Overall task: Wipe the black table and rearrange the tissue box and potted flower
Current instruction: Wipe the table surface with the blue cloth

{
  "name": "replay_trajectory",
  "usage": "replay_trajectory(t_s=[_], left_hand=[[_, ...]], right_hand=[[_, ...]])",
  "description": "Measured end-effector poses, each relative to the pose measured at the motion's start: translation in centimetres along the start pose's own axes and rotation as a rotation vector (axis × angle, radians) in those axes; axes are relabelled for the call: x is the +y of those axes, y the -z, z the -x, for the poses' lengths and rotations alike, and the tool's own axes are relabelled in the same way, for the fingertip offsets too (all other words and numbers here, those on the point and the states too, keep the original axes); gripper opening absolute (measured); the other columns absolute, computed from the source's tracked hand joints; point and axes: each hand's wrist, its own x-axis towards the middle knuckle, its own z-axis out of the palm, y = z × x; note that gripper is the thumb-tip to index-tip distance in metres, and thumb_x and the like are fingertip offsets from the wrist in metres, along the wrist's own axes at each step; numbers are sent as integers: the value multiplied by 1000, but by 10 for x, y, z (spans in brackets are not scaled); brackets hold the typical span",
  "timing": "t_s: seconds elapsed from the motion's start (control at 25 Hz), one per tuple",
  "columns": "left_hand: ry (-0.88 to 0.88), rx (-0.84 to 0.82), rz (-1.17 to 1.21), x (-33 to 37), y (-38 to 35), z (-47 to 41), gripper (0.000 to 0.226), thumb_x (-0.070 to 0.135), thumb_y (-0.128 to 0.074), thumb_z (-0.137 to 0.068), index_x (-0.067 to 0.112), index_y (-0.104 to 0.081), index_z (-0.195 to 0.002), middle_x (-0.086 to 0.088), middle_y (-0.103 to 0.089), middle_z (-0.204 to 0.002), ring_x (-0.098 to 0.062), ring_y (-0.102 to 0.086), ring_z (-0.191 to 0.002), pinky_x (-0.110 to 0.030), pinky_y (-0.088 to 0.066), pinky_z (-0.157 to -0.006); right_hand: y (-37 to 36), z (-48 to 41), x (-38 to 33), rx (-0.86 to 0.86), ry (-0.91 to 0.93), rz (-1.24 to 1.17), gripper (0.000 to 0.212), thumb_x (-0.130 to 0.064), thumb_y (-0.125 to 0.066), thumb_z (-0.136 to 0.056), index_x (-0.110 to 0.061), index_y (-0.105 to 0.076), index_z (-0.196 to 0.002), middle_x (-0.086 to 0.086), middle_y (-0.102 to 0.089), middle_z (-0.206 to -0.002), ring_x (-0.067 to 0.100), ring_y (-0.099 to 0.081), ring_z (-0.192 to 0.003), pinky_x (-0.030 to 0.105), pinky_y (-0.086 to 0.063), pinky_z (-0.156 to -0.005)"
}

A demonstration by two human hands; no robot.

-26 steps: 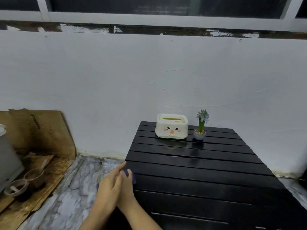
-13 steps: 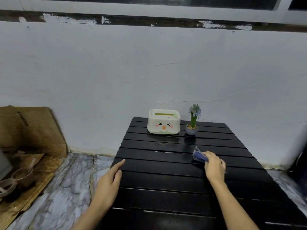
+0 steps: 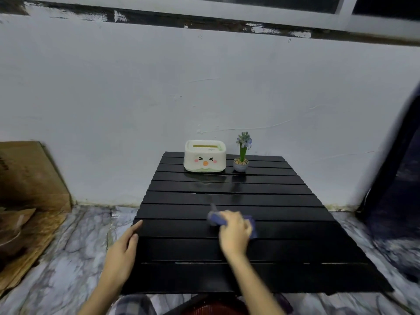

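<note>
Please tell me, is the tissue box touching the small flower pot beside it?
Apart. In the head view, a strip of black table shows between the right side of the tissue box and the flower pot.

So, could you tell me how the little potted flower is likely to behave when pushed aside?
The potted flower looks top-heavy, with a tall stem over a small pot, so it may tip. The slats of the black table could catch its base.
</note>
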Motion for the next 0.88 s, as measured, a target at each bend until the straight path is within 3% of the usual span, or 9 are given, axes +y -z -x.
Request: replay_trajectory(t_s=[0.08,0.16,0.24,0.32,0.44,0.52,0.64,0.76,0.88], left_hand=[[-32,7,3,7,-4,-2,36,12,-40,-93,16,-54,-126,-7,-58,-130,-17,-51,-112,-27,-34,-89],[-71,-3,5,14,-12,0,37,12,-40,-93,15,-53,-127,-7,-59,-129,-14,-51,-111,-25,-34,-91],[-65,-21,-16,19,-21,4,38,8,-38,-94,15,-52,-128,1,-66,-113,-8,-55,-94,-9,-37,-82],[-45,-30,-26,22,-29,8,38,9,-37,-94,16,-51,-129,4,-67,-100,0,-51,-73,-2,-40,-66],[-16,-51,-36,23,-40,9,39,11,-37,-94,16,-50,-130,-15,-59,-127,-26,-58,-105,-23,-43,-82],[-13,-68,-69,18,-45,10,39,11,-37,-94,17,-50,-130,-18,-57,-130,-35,-52,-117,-37,-40,-87],[-33,-60,-105,15,-48,14,39,12,-37,-94,19,-51,-130,-23,-61,-122,-40,-57,-106,-37,-38,-75],[-19,-41,-57,15,-46,15,38,13,-36,-94,20,-52,-128,-23,-61,-121,-32,-57,-89,-35,-37,-68],[2,-55,11,18,-40,12,38,13,-35,-94,19,-52,-128,-14,-57,-130,-25,-54,-107,-31,-37,-81]], right_hand=[[-16,46,-45,-70,181,-63,29,-19,-59,-52,-31,-70,-76,-14,-74,-82,14,-71,-83,30,-31,-83],[-15,78,-64,-188,325,-95,41,-21,-75,-49,-37,-69,-86,-21,-73,-93,5,-67,-94,25,-27,-90],[-7,81,-48,-249,388,-81,51,-16,-76,-59,-36,-64,-105,-18,-68,-112,5,-59,-111,23,-17,-99],[8,66,-10,-194,402,-35,54,-11,-75,-59,-36,-63,-106,-16,-69,-111,7,-61,-110,24,-18,-98],[51,43,57,-153,275,7,48,-7,-65,-67,-32,-64,-108,-11,-68,-115,12,-59,-114,25,-20,-99],[93,31,108,-98,165,93,47,-2,-60,-77,-29,-61,-116,-8,-63,-124,14,-50,-124,28,-21,-105],[162,20,183,-9,-19,184,48,4,-60,-79,-21,-58,-121,4,-62,-127,23,-47,-127,46,-31,-106],[185,16,203,113,-234,246,44,4,-57,-81,-14,-57,-121,14,-60,-127,34,-48,-122,50,-28,-107],[153,20,165,176,-363,200,42,5,-55,-79,-11,-60,-117,17,-59,-127,34,-47,-123,49,-23,-108]])
